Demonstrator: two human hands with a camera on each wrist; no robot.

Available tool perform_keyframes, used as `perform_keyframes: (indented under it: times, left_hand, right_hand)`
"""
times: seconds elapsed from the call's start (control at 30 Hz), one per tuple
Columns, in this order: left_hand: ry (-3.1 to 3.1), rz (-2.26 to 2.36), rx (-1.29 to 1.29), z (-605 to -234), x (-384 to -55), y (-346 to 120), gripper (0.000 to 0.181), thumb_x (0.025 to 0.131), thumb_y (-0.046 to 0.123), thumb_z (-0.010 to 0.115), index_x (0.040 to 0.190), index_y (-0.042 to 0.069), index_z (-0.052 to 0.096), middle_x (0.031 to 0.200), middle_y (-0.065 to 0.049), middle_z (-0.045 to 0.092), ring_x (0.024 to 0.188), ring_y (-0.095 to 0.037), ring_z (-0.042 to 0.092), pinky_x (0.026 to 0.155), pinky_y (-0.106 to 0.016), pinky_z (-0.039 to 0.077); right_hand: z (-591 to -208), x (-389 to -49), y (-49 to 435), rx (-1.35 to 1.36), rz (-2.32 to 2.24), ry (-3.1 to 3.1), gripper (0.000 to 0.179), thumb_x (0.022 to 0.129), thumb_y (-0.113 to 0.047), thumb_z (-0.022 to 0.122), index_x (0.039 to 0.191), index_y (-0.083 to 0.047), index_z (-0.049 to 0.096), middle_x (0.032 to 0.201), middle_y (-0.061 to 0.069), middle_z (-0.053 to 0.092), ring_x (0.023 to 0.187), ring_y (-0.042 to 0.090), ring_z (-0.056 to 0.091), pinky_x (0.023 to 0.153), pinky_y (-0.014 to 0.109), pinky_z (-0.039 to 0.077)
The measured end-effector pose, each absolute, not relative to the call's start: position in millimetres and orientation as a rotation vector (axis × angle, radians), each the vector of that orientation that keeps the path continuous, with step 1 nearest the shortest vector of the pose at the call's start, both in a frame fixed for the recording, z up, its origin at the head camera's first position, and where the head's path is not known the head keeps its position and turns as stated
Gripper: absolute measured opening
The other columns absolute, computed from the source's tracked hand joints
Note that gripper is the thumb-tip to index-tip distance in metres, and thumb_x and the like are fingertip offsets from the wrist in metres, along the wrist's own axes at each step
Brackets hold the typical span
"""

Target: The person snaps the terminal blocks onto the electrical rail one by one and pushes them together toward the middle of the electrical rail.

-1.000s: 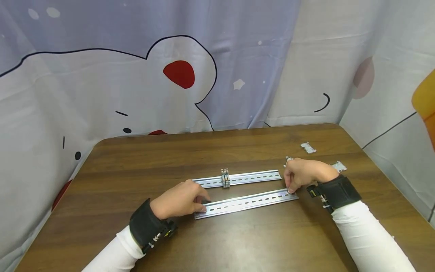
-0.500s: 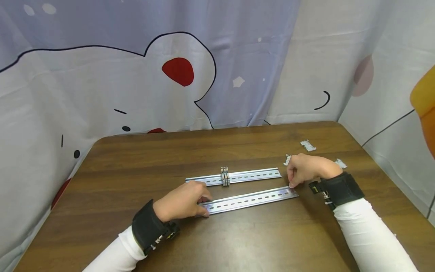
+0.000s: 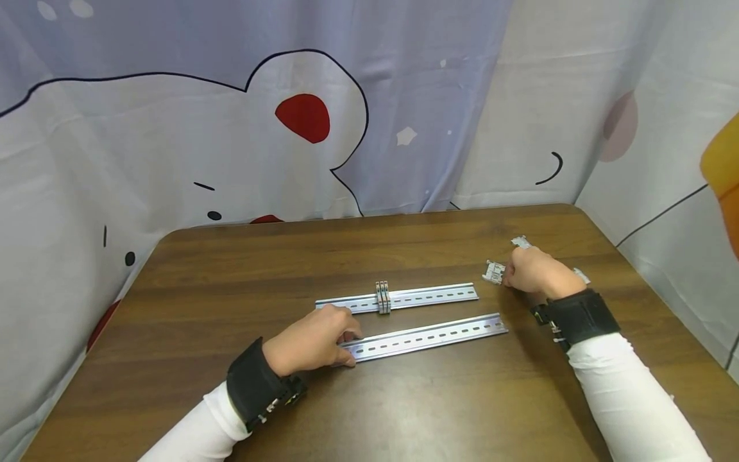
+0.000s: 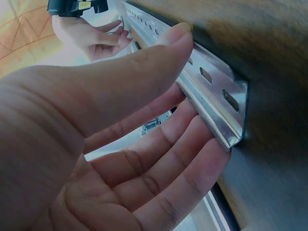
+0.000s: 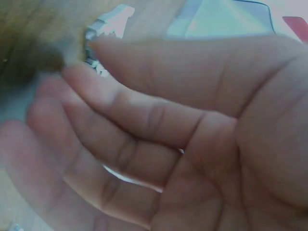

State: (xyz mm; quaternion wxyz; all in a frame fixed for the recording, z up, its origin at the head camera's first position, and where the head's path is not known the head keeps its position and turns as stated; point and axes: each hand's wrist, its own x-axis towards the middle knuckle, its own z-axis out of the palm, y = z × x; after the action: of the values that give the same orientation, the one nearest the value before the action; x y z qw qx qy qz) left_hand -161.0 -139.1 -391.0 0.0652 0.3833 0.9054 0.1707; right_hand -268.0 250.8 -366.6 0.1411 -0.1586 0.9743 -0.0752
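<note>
A slotted metal DIN rail [image 3: 430, 338] lies nearest on the table, slightly slanted. My left hand [image 3: 312, 339] pinches its left end: the thumb [image 4: 175, 41] is on the slotted face and the fingers lie along the long edge in the left wrist view. My right hand [image 3: 537, 273] is off the rail, at the right, with its fingers loosely bent. Its thumb and forefinger come up to a pale terminal block [image 3: 494, 272], also seen as a blurred terminal block [image 5: 111, 24] in the right wrist view; no grip on it is visible.
Behind the near rail lies a second DIN rail [image 3: 433, 297], with several thin terminal blocks [image 3: 383, 298] clipped upright on it. Two more loose terminal blocks lie partly behind my right hand, one farther back [image 3: 521, 242], one to its right [image 3: 582, 276]. A printed curtain [image 3: 231, 141] hangs behind the table.
My right hand has left the near rail's right end and moved back and right to the loose terminal block. The left hand stays on the rail, which has shifted slightly away from me.
</note>
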Motion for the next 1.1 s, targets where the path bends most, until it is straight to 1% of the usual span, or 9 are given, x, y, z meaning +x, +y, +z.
perform_keyframes:
  times: [0.17,0.3,0.47,0.53,0.57,0.7,0.87,0.97,1.1]
  left_hand:
    - [2.741,0.492,1.157,-390.7,-160.6,-138.0,0.021,0.071,0.018,0.087,0.073,0.015,0.066,0.065,0.008,0.054,0.062,-0.005,0.044,0.055,-0.023,0.037]
    - [2.734,0.507,1.133,-389.6,-159.7,-137.4,0.021,0.072,0.018,0.087,0.075,0.015,0.066,0.066,0.008,0.054,0.063,-0.007,0.044,0.056,-0.023,0.037]
    - [2.729,0.523,1.099,-390.4,-159.5,-137.4,0.02,0.072,0.018,0.087,0.081,0.014,0.069,0.07,0.004,0.06,0.065,-0.007,0.048,0.058,-0.024,0.041]
    - [2.732,0.522,1.098,-390.8,-159.6,-137.3,0.021,0.072,0.019,0.087,0.081,0.014,0.069,0.07,0.004,0.06,0.066,-0.007,0.048,0.059,-0.024,0.041]
    - [2.733,0.522,1.098,-390.8,-159.6,-137.1,0.021,0.072,0.019,0.087,0.082,0.013,0.069,0.071,0.004,0.061,0.066,-0.007,0.049,0.059,-0.024,0.042]
    - [2.74,0.522,1.092,-389.4,-158.8,-136.7,0.022,0.071,0.019,0.087,0.083,0.013,0.069,0.072,0.003,0.061,0.067,-0.007,0.05,0.059,-0.024,0.042]
    - [2.743,0.541,1.057,-388.1,-157.3,-136.6,0.025,0.071,0.018,0.087,0.088,0.011,0.07,0.075,0.001,0.062,0.069,-0.009,0.053,0.061,-0.025,0.044]
    - [2.742,0.549,1.036,-388.3,-156.4,-136.4,0.027,0.072,0.018,0.087,0.091,0.01,0.07,0.078,0.0,0.063,0.072,-0.011,0.056,0.063,-0.026,0.046]
    - [2.742,0.544,1.015,-388.9,-156.2,-136.0,0.029,0.072,0.018,0.087,0.094,0.009,0.07,0.079,0.0,0.064,0.074,-0.012,0.057,0.066,-0.028,0.047]
  right_hand:
    - [-374.2,-274.4,248.6,-0.336,-0.246,2.87,0.037,0.092,-0.028,0.061,0.062,-0.009,0.053,0.063,0.005,0.051,0.057,0.021,0.051,0.053,0.034,0.041]
    - [-379.4,-277.1,242.9,-0.317,-0.241,2.901,0.046,0.09,-0.043,0.065,0.063,-0.007,0.055,0.063,0.005,0.049,0.062,0.024,0.05,0.062,0.042,0.045]
    - [-379.3,-276.4,236.8,-0.333,-0.349,2.802,0.032,0.084,-0.029,0.076,0.079,-0.001,0.061,0.07,0.005,0.053,0.057,0.017,0.051,0.056,0.033,0.046]
    - [-377.7,-275.8,235.1,-0.328,-0.394,2.752,0.032,0.084,-0.023,0.076,0.097,0.004,0.064,0.08,0.01,0.059,0.058,0.018,0.057,0.052,0.03,0.046]
    - [-377.3,-275.6,234.6,-0.338,-0.396,2.749,0.037,0.085,-0.023,0.075,0.107,0.005,0.065,0.087,0.014,0.064,0.063,0.021,0.062,0.057,0.033,0.05]
    - [-378.6,-275.4,231.0,-0.419,-0.394,2.799,0.05,0.089,-0.032,0.069,0.116,0.009,0.062,0.099,0.022,0.068,0.083,0.031,0.066,0.075,0.045,0.052]
    - [-383.3,-274.6,225.9,-0.588,-0.383,2.851,0.054,0.092,-0.031,0.065,0.129,0.007,0.055,0.121,0.028,0.06,0.115,0.046,0.052,0.096,0.057,0.041]
    - [-384.3,-274.1,224.1,-0.647,-0.361,2.873,0.043,0.091,-0.024,0.067,0.124,0.003,0.062,0.12,0.026,0.062,0.116,0.046,0.052,0.097,0.057,0.04]
    - [-382.5,-273.4,224.0,-0.671,-0.353,2.888,0.028,0.084,-0.011,0.073,0.109,0.001,0.068,0.103,0.019,0.068,0.095,0.035,0.062,0.082,0.048,0.048]
